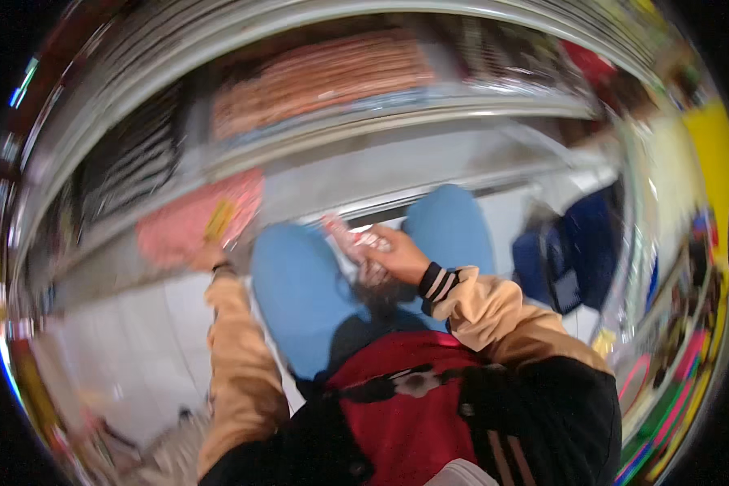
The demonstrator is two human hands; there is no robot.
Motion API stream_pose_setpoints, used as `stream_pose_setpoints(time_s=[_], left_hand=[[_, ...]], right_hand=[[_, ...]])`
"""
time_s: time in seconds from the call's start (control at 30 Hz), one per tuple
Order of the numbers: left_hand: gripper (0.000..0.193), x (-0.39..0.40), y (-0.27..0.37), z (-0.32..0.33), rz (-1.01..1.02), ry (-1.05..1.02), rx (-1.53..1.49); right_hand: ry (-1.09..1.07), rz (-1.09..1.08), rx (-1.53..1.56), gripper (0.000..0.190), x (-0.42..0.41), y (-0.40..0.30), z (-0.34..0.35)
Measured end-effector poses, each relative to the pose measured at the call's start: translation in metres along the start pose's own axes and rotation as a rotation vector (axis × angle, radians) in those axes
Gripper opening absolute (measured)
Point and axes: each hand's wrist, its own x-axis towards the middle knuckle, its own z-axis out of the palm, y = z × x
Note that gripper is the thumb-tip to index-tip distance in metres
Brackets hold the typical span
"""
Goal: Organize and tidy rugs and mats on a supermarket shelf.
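Observation:
Blurred by motion, a pink packet (188,222) with a yellow label lies at the left, near the lower shelf edge. My left hand (209,255) is at its lower edge; whether the fingers grip it cannot be told. Between my knees, my right hand (398,252) is closed around a crumpled clear plastic wrapper with red and white markings (340,234). What is inside the wrapper does not show clearly.
Ahead stands a metal shelf unit (352,124) holding a stack of orange-pink packets (322,79) and dark packaged goods (136,158). Dark blue bags (592,249) are on the tiled floor at the right. Part of another person (632,94) appears at the upper right.

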Motion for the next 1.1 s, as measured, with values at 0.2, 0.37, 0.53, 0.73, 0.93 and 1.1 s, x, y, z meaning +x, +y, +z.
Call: stream_pose_setpoints(time_s=[0.2, 0.37, 0.53, 0.73, 0.93, 1.1], left_hand=[[0.07, -0.022, 0.074, -0.094, 0.293, -0.365, -1.12], [0.068, -0.051, 0.092, -0.084, 0.683, -1.114, -0.927], [0.065, -0.046, 0.081, -0.048, 0.781, -1.269, -0.807], [0.057, -0.034, 0.073, -0.042, 0.475, -1.395, -0.905], [0.051, -0.041, 0.079, -0.049, 0.496, -1.419, -0.868], [0.049, -0.038, 0.076, -0.041, 0.533, -1.443, -0.901]], right_hand=[[0.077, -0.422, -0.236, 0.019, -0.036, -0.108, -0.034], [0.88, -0.632, -1.059, 0.024, -0.099, -0.2, -0.119], [1.183, 0.266, -1.446, 0.042, -0.171, -0.168, -0.256], [0.93, 0.656, -1.016, 0.079, -0.165, -0.127, -0.276], [0.846, 0.755, -1.161, 0.052, -0.164, -0.131, -0.291], [1.072, 0.808, -1.405, 0.038, -0.144, -0.132, -0.263]])
